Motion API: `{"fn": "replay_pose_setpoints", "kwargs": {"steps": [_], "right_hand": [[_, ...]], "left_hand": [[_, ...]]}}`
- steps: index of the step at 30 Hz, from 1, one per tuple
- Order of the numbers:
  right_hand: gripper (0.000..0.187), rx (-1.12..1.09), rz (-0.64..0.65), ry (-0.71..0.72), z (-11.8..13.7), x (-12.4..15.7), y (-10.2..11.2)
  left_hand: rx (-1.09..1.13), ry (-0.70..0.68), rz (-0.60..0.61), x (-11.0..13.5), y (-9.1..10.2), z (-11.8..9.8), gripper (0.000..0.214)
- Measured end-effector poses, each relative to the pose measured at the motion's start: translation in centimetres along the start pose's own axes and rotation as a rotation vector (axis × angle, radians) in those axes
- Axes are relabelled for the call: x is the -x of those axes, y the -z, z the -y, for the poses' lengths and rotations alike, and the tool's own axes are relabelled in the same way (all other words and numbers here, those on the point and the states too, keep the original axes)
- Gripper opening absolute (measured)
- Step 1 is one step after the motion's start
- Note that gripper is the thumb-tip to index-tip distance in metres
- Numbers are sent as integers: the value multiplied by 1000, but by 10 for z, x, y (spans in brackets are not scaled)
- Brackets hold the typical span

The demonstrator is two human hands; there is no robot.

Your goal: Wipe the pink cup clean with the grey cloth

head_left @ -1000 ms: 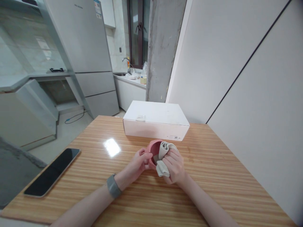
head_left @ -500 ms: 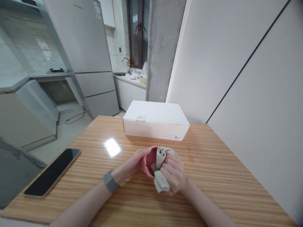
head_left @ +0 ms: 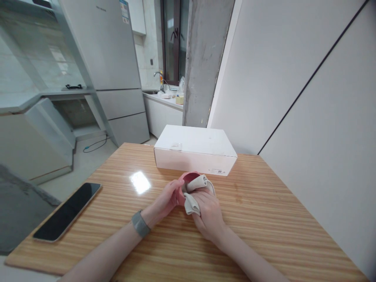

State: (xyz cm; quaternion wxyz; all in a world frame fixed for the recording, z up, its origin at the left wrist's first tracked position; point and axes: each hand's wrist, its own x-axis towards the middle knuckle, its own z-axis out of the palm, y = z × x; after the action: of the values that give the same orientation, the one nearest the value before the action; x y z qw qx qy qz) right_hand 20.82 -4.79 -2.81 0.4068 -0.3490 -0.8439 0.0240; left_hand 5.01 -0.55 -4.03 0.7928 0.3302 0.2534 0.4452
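A pink bowl (head_left: 181, 197) is tilted on its side above the table, its opening turned toward my right hand. My left hand (head_left: 167, 197) grips it by the left side, thumb at the rim. In my right hand (head_left: 208, 209) is a bunched light grey cloth (head_left: 192, 204), pressed into the bowl's opening. Part of the cloth is folded over the fingers and its far part sits inside the bowl. My right fingertips are hidden by the cloth and the bowl.
A white cardboard box (head_left: 194, 159) stands just beyond the bowl on the wooden table (head_left: 264, 219). A phone (head_left: 69, 211) lies near the left edge. A white wall (head_left: 317, 117) runs along the right side. Behind are a fridge (head_left: 117, 70) and a sink counter.
My right hand has pushed the cloth further into the bowl and turned so its back faces up. The bowl and both hands have shifted slightly away, toward the box.
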Motion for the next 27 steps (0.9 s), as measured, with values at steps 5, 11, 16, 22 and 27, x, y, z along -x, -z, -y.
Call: {"fn": "replay_pose_setpoints", "kwargs": {"steps": [5, 11, 16, 22, 27], "right_hand": [[26, -50, -21, -17, -1, -1, 5], [27, -90, -36, -47, -6, -5, 13], [28, -63, -116, -110, -12, -5, 16], [33, 50, -110, 11, -4, 0, 10], [41, 174, -144, 105, 1, 4, 7]], "left_hand": [[69, 93, 14, 0, -3, -1, 51], [55, 128, 150, 5, -7, -4, 47], [44, 63, 191, 9, -10, -4, 38], [66, 31, 140, 8, -6, 5, 30], [111, 61, 168, 12, -9, -2, 35]]}}
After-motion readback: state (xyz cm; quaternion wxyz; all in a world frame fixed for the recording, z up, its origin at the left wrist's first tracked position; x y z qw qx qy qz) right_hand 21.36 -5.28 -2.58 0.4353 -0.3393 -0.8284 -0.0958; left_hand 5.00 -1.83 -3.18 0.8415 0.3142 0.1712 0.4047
